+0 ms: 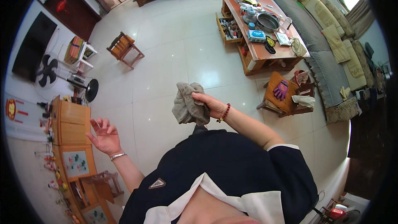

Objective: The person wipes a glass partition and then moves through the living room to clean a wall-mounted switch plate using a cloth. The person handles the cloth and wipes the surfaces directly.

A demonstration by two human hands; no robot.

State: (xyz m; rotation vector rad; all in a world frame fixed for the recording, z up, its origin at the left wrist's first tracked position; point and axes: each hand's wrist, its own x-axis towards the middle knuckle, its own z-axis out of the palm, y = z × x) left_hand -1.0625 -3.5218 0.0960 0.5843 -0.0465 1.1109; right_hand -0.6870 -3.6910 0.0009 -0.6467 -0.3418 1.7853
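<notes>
A crumpled grey-brown cloth point(190, 105) is bunched up in my right hand point(212, 104), held in front of my body above the tiled floor. The thumb presses on top of it, and a red bead bracelet circles that wrist. Out to the left, my left hand point(105, 137) is raised with its palm partly up and its fingers apart. Nothing is in it. A metal bangle sits on the left wrist. The nearest thing beyond that hand is a wooden cabinet point(74, 112) along the left wall.
A wooden coffee table point(258, 51) at the upper right bears a pan point(268, 21), a wipes pack point(256, 36) and other items; its drawer point(230, 28) is pulled out. A chair point(278, 90) holds a purple glove point(281, 90). Leftward stand a small chair point(125, 49) and a fan point(91, 89).
</notes>
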